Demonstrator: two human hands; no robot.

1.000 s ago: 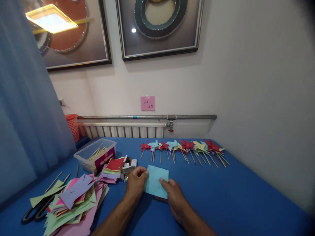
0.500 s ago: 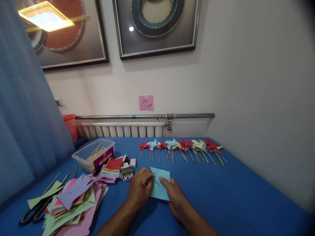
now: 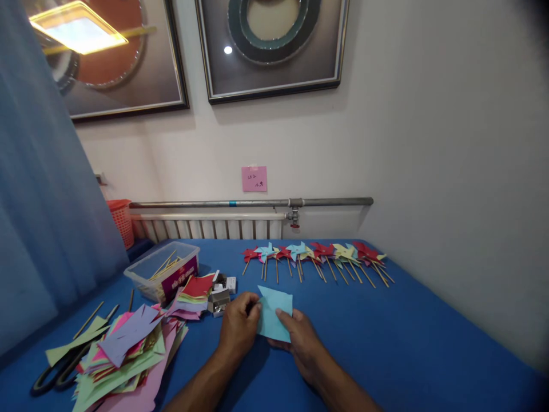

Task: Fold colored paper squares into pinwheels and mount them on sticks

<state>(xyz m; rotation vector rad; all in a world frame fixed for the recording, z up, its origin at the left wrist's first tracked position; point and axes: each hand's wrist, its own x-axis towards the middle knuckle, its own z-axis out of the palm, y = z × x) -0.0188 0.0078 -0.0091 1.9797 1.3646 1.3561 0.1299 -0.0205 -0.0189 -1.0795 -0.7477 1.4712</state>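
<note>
A light blue paper square (image 3: 274,312) is held just above the blue table (image 3: 407,349) in front of me. My left hand (image 3: 239,327) pinches its left edge with closed fingers. My right hand (image 3: 300,342) grips its lower right side, thumb on top. A row of finished paper pinwheels on sticks (image 3: 317,254) lies farther back near the wall.
Left of my hands lie a heap of cut coloured paper (image 3: 128,355), a stack of paper squares (image 3: 195,294), black scissors (image 3: 55,372), loose sticks and a small silver box (image 3: 219,302). A clear plastic tub of sticks (image 3: 160,272) stands behind them. An orange basket (image 3: 124,220) sits by the radiator.
Both hands have folded the blue sheet in from the left, so it shows narrower now. The view has shifted slightly.
</note>
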